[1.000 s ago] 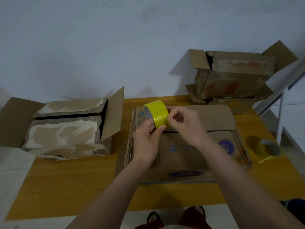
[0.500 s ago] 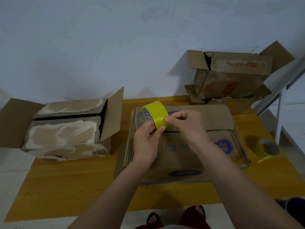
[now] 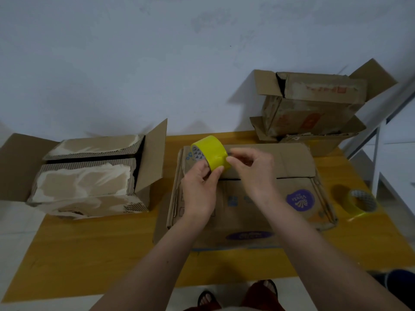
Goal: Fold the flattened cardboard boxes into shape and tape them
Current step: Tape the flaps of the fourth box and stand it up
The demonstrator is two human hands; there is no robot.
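Observation:
A yellow tape roll [image 3: 212, 152] is held up above the middle of the table by my left hand [image 3: 198, 189], thumb and fingers gripping its lower edge. My right hand [image 3: 253, 169] pinches at the roll's right side, fingertips on the tape surface near its free end. Under both hands lies a cardboard box [image 3: 292, 167] with purple logos, its top flaps folded shut. A second yellow tape roll [image 3: 359, 203] lies flat on the table at the right.
An opened box with torn flaps [image 3: 87, 176] sits at the left of the wooden table [image 3: 89, 248]. Worn boxes are stacked [image 3: 314, 106] at the back right against the white wall. A white metal frame [image 3: 379, 153] stands to the right. My feet show below the table's front edge.
My right hand's fingertips have shifted along the roll's right side while picking at the tape; the roll has turned slightly in my left hand. The boxes have not moved.

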